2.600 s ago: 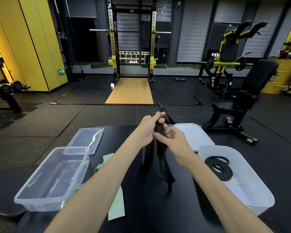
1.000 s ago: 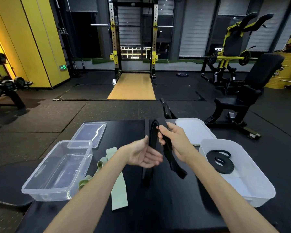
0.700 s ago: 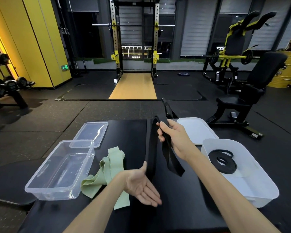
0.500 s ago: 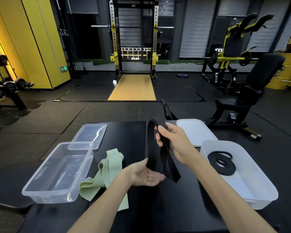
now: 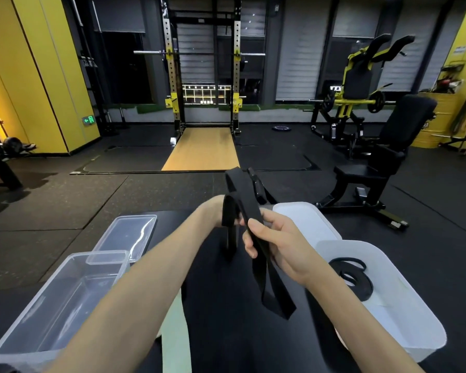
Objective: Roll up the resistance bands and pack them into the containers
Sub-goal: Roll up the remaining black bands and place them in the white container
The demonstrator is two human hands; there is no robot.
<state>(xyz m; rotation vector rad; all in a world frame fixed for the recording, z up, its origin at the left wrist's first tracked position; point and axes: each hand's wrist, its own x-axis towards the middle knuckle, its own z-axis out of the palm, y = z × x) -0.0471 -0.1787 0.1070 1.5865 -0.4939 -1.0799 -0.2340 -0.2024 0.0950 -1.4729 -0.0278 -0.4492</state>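
Observation:
I hold a wide black resistance band point(image 5: 253, 222) up above the black table point(image 5: 226, 340). My right hand point(image 5: 280, 246) grips its front strand, and the doubled end hangs down below that hand. My left hand point(image 5: 213, 211) holds the band's upper fold, its fingers mostly hidden behind the strap. A pale green band point(image 5: 176, 335) lies on the table under my left forearm. A rolled black band point(image 5: 353, 275) sits in the white container point(image 5: 414, 327) on the right. The clear container point(image 5: 51, 305) on the left holds nothing.
The clear lid point(image 5: 127, 235) lies behind the clear container, and a white lid point(image 5: 304, 219) behind the white one. A black gym seat point(image 5: 374, 168) stands past the table's right side, a squat rack point(image 5: 205, 76) farther back.
My left hand rose from palm-up under the hanging band to the band's upper fold. The band is lifted higher and my right hand has slid down its front strand.

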